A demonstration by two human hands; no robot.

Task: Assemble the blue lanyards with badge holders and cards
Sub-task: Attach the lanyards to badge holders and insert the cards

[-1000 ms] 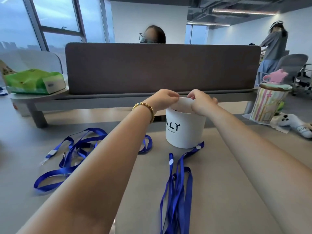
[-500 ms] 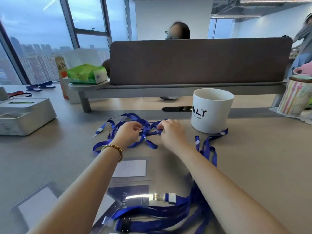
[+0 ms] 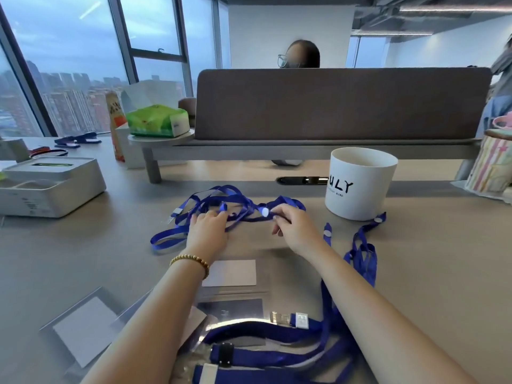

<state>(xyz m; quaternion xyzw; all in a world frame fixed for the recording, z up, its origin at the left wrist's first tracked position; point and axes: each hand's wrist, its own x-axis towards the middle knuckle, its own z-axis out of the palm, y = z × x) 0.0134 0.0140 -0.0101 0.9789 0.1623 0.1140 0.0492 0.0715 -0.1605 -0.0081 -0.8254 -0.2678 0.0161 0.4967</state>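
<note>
We are sitting at a grey desk [image 3: 69,259] facing a dark partition [image 3: 340,103]. Tall windows [image 3: 69,65] on the left are showing towers under a dull sky. A white wall [image 3: 291,26] is standing beyond the partition, and a light strip [image 3: 454,8] is glowing on the open ceiling [image 3: 415,20].

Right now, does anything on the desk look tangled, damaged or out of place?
Yes: the blue lanyards between the left hand and right hand lie knotted in a heap, straps crossing. Nothing looks spilled or broken; the white cup stands upright.
</note>
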